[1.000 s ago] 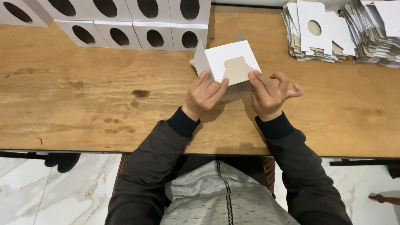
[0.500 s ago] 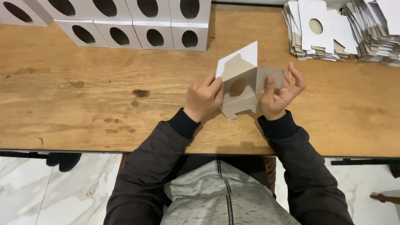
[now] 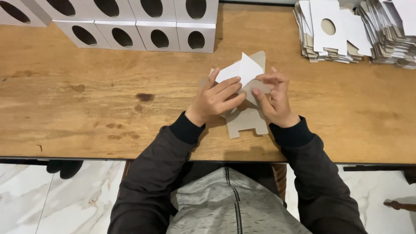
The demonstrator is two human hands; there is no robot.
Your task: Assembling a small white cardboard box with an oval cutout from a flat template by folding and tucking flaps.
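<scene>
Both my hands are on a half-folded cardboard box blank (image 3: 242, 93), held just above the counter (image 3: 86, 112) in the middle, near my edge. My left hand (image 3: 214, 99) lies over its left side, fingers (image 3: 229, 86) close together and pressed flat on the white flap. My right hand (image 3: 273, 97) pinches the grey inner side, fingers clamped on it. A white corner pokes up between my hands and a grey tabbed flap hangs down toward me.

Plenty of bare wood left and right of me. Along the far edge sit finished white boxes (image 3: 134, 34) with oval holes, well apart. Flat blanks (image 3: 333, 30) are stacked at the far right.
</scene>
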